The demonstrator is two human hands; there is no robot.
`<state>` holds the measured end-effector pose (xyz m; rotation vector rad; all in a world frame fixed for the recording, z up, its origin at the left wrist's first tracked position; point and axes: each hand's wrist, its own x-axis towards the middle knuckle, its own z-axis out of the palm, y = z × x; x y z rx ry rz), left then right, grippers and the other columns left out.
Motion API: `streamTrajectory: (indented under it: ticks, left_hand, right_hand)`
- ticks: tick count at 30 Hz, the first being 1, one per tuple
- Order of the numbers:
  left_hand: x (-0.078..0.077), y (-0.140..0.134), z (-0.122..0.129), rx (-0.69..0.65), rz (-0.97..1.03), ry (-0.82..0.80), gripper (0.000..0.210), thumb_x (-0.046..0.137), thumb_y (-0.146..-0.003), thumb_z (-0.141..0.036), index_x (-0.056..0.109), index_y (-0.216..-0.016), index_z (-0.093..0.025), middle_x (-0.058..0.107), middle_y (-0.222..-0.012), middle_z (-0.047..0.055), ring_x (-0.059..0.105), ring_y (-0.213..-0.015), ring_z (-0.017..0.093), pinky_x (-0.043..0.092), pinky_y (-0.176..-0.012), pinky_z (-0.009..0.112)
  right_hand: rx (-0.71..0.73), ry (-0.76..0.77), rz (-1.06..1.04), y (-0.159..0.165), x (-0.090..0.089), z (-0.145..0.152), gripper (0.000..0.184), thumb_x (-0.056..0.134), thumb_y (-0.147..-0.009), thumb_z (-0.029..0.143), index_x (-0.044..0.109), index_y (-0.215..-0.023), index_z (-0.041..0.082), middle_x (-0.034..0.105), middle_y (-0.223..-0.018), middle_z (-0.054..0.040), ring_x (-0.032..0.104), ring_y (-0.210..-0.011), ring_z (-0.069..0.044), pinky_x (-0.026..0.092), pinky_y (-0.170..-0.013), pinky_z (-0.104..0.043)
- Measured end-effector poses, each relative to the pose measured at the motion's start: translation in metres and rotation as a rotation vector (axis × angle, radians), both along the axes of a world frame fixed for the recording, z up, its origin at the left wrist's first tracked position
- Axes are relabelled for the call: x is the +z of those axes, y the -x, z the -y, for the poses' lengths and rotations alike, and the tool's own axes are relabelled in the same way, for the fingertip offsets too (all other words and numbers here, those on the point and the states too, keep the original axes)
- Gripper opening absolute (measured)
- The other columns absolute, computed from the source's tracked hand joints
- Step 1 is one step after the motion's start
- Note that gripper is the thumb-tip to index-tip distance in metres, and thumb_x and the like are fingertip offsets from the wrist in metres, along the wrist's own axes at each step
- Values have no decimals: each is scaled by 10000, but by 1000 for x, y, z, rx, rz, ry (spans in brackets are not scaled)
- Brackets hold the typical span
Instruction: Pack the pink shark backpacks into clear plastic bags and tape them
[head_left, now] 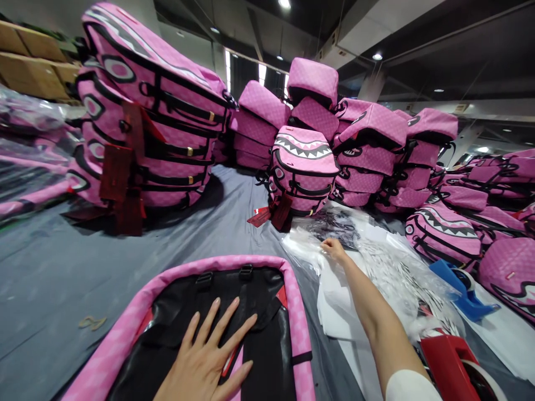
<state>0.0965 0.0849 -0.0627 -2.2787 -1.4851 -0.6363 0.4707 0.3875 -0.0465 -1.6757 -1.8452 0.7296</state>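
A pink bag (297, 312) with a black back panel and strap buckles lies directly before me. My left hand (213, 351) rests flat on that panel with its fingers spread. Stretched forward to the right, my right hand (333, 249) has its fingers closed at the edge of a clear plastic bag (309, 236). More clear plastic bags with dark print (397, 278) lie beside my right forearm, over white sheets (334, 312). Just beyond my right hand stand stacked pink backpacks with a shark-mouth print (305, 167), red tags (281, 211) hanging from them.
A tall stack of pink backpacks (175, 128) rises at left, and more stacks (368, 150) fill the back and right. A red tape dispenser (449, 362) and a blue one (463, 289) sit at right. A rubber band (92, 323) lies on the grey table cover (50, 278).
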Motion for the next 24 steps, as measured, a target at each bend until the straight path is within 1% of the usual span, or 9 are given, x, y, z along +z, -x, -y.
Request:
streamTrajectory:
  ticks: [3, 5, 9, 11, 13, 16, 19, 22, 24]
  left_hand:
    - [1, -1, 0, 5, -10, 2, 701, 530, -852, -683, 370, -1500, -472, 387, -1612, 9, 320, -1465, 367, 132, -1178, 549]
    - [2, -1, 0, 3, -22, -10, 705, 528, -852, -681, 370, -1504, -463, 386, -1613, 15, 313, -1468, 367, 131, -1180, 547]
    - [2, -1, 0, 2, -25, -24, 693, 515, -864, -677, 375, -1504, -453, 393, -1609, 16, 325, -1463, 366, 130, -1186, 546]
    - [2, -1, 0, 1, -8, -12, 682, 513, -868, -682, 381, -1498, -458, 400, -1605, 10, 333, -1461, 367, 131, -1190, 554]
    - [1, -1, 0, 0, 23, 16, 665, 513, -870, -687, 393, -1487, -467, 411, -1598, 6, 340, -1458, 372, 136, -1190, 569]
    - [1, -2, -1, 7, 63, 78, 638, 510, -874, -687, 420, -1469, -475, 421, -1592, 3, 348, -1455, 375, 153, -1187, 579]
    - [1, -4, -2, 13, 84, 114, 626, 515, -872, -688, 443, -1456, -475, 417, -1594, 1, 336, -1463, 372, 155, -1191, 583]
    - [0, -5, -3, 12, 94, 119, 628, 514, -874, -689, 440, -1458, -470, 406, -1601, 10, 321, -1471, 375, 155, -1189, 594]
    - [-1, -5, -4, 8, 100, 121, 627, 509, -879, -689, 433, -1461, -469, 411, -1598, 18, 321, -1471, 377, 164, -1184, 597]
  right_hand:
    - [42, 35, -28, -2, 2, 8, 274, 613, -974, 410, 643, -1016, 141, 658, -943, -20, 639, -784, -145, 557, -715, -313]
    - [67, 42, -49, -1, 8, 12, 317, 601, -968, 452, 641, -915, 142, 631, -823, 6, 595, -689, -123, 513, -654, -278]
    - [165, 102, -68, 0, 24, 20, 407, 657, -860, 520, 674, -730, 135, 573, -617, 24, 498, -574, -107, 395, -582, -241]
    - [217, 152, -63, 0, 34, 26, 386, 716, -780, 505, 702, -701, 127, 590, -592, 14, 494, -568, -108, 375, -575, -237]
    - [238, 185, -50, -1, 43, 32, 349, 754, -742, 474, 722, -730, 126, 621, -609, 3, 514, -576, -114, 381, -570, -235]
    - [226, 207, -12, 0, 51, 44, 321, 770, -764, 442, 711, -756, 127, 629, -610, -2, 544, -577, -120, 405, -561, -237]
    - [231, 223, 42, 6, 55, 57, 309, 745, -837, 422, 666, -734, 141, 612, -612, 33, 552, -553, -105, 453, -576, -242]
    - [230, 170, 69, 13, 64, 69, 301, 726, -861, 389, 647, -698, 148, 599, -596, 42, 562, -562, -112, 473, -614, -259]
    - [205, 70, 58, 15, 79, 74, 276, 709, -849, 367, 659, -684, 151, 606, -595, 18, 572, -608, -134, 457, -645, -264]
